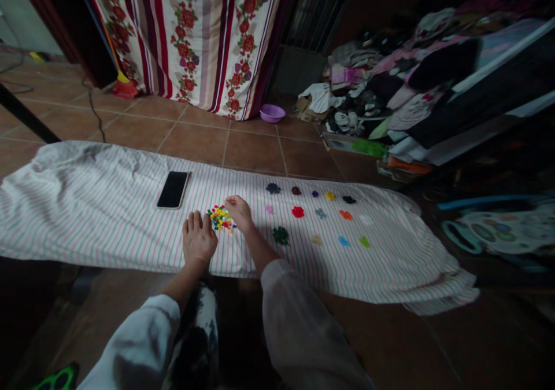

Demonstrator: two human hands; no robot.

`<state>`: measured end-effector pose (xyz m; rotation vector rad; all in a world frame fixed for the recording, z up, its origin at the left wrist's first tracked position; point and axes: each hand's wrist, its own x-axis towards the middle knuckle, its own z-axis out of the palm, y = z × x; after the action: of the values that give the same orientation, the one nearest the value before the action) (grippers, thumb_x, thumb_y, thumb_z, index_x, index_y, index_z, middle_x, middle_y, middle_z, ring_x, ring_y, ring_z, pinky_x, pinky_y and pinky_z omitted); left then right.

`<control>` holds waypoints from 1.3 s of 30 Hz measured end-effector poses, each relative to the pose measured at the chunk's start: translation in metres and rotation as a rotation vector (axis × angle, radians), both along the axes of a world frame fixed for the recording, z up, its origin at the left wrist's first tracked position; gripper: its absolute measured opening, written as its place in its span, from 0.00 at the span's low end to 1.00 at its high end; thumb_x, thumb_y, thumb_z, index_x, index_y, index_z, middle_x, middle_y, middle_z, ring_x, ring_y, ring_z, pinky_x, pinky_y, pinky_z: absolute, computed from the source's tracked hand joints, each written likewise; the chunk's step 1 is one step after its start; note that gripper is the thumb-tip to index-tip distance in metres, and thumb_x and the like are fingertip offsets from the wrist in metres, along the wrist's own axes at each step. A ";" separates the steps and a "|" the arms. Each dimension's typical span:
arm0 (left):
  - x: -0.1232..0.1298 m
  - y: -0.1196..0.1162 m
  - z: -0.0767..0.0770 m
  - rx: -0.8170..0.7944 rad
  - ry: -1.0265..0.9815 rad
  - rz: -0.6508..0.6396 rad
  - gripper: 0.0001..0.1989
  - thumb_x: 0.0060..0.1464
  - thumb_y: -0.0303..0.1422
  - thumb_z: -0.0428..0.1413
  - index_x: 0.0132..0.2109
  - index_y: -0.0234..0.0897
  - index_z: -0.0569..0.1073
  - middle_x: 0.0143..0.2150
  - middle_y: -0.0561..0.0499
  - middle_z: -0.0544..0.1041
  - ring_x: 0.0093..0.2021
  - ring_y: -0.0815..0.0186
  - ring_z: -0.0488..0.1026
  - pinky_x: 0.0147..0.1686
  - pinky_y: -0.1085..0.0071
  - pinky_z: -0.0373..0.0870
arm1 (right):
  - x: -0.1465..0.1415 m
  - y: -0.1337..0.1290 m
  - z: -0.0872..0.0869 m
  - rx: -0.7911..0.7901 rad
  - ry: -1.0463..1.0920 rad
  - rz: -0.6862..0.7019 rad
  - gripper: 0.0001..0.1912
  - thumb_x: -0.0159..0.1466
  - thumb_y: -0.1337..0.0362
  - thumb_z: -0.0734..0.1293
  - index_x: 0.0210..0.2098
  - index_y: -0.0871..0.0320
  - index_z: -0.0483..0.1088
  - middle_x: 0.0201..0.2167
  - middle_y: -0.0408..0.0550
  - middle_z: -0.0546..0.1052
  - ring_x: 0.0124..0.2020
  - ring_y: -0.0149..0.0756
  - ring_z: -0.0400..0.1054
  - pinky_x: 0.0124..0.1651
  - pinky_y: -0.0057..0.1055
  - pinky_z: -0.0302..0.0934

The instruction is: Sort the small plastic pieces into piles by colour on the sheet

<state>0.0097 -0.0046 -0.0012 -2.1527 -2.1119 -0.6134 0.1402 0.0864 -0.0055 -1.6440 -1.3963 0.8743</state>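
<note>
A mixed heap of small bead-like pieces (222, 220) in yellow, green, red and white lies on the striped cloth (117, 228). My left hand (199, 241) rests palm down against the heap's left side, fingers stretched out. At the heap's upper right edge is my right hand (239, 210), its fingertips pinched together; whatever is between them is too small to make out. Farther right, similar pieces sit in separate single-colour clusters, among them a dark green cluster (280, 235), a red cluster (298, 212), an orange cluster (346, 214) and a light blue cluster (344, 241).
A phone (173, 190) lies on the cloth to the left of the heap. Beyond the far edge, a purple basin (272, 113) stands on the tiled floor by a flowered curtain (208, 43). Piled clothes (390, 83) fill the back right.
</note>
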 end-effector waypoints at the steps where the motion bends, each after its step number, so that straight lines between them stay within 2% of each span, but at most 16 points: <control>1: 0.000 0.000 0.000 -0.002 -0.003 -0.002 0.23 0.58 0.30 0.44 0.58 0.29 0.69 0.63 0.32 0.66 0.67 0.47 0.58 0.63 0.49 0.56 | 0.004 -0.001 -0.003 0.005 0.044 -0.021 0.08 0.60 0.59 0.65 0.35 0.55 0.73 0.34 0.42 0.79 0.37 0.33 0.74 0.43 0.29 0.67; 6: -0.001 0.000 -0.001 -0.001 0.009 0.000 0.23 0.57 0.30 0.44 0.58 0.30 0.69 0.63 0.32 0.66 0.66 0.46 0.58 0.62 0.48 0.57 | 0.020 -0.014 -0.012 0.014 0.130 -0.085 0.10 0.57 0.56 0.66 0.34 0.55 0.72 0.31 0.41 0.78 0.35 0.35 0.74 0.41 0.31 0.68; 10: -0.001 0.000 -0.001 0.006 0.018 0.000 0.23 0.57 0.30 0.45 0.58 0.30 0.69 0.63 0.33 0.66 0.66 0.46 0.58 0.61 0.49 0.57 | 0.029 -0.029 -0.010 0.025 0.121 -0.118 0.10 0.57 0.55 0.65 0.33 0.55 0.70 0.30 0.42 0.78 0.35 0.35 0.73 0.42 0.32 0.68; 17: -0.003 -0.001 -0.001 0.023 -0.007 -0.015 0.23 0.59 0.29 0.44 0.60 0.31 0.68 0.63 0.32 0.65 0.67 0.48 0.59 0.62 0.51 0.58 | 0.047 -0.054 0.008 0.109 0.083 -0.164 0.10 0.57 0.54 0.63 0.31 0.54 0.69 0.29 0.43 0.77 0.34 0.36 0.73 0.40 0.32 0.67; 22: -0.006 -0.001 -0.003 0.026 -0.007 -0.120 0.23 0.58 0.27 0.45 0.59 0.38 0.69 0.66 0.36 0.63 0.69 0.49 0.55 0.60 0.52 0.62 | 0.067 -0.075 0.025 0.124 0.087 -0.230 0.11 0.55 0.53 0.64 0.30 0.54 0.69 0.27 0.45 0.77 0.33 0.38 0.73 0.38 0.32 0.67; 25: -0.007 -0.001 -0.004 0.040 0.000 -0.124 0.22 0.58 0.28 0.45 0.57 0.35 0.70 0.65 0.35 0.64 0.68 0.49 0.57 0.60 0.53 0.62 | 0.085 -0.093 0.028 0.137 0.036 -0.256 0.13 0.56 0.52 0.64 0.32 0.54 0.70 0.30 0.46 0.78 0.34 0.39 0.74 0.38 0.33 0.67; 31: -0.005 0.001 -0.005 0.061 -0.028 -0.078 0.18 0.61 0.30 0.44 0.52 0.31 0.71 0.62 0.35 0.67 0.65 0.50 0.62 0.59 0.55 0.64 | 0.136 -0.130 0.023 0.234 -0.057 -0.309 0.17 0.59 0.49 0.63 0.33 0.56 0.70 0.32 0.50 0.79 0.33 0.39 0.74 0.38 0.35 0.69; 35: -0.005 0.001 -0.005 0.076 -0.055 -0.075 0.17 0.62 0.31 0.42 0.51 0.32 0.71 0.60 0.36 0.69 0.62 0.51 0.65 0.57 0.55 0.64 | 0.172 -0.144 0.019 0.275 -0.168 -0.446 0.17 0.59 0.48 0.63 0.34 0.56 0.70 0.34 0.51 0.79 0.33 0.38 0.73 0.38 0.36 0.69; 39: -0.005 0.000 -0.005 0.106 -0.099 -0.050 0.17 0.63 0.32 0.41 0.52 0.30 0.69 0.59 0.34 0.70 0.60 0.50 0.67 0.55 0.55 0.65 | 0.201 -0.155 0.013 0.284 -0.182 -0.567 0.18 0.59 0.48 0.62 0.35 0.57 0.69 0.34 0.51 0.78 0.34 0.37 0.73 0.39 0.35 0.68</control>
<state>0.0051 -0.0048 -0.0065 -2.1664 -2.0271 -0.8330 0.3412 -0.0685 0.0077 -1.7862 -1.0207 0.1962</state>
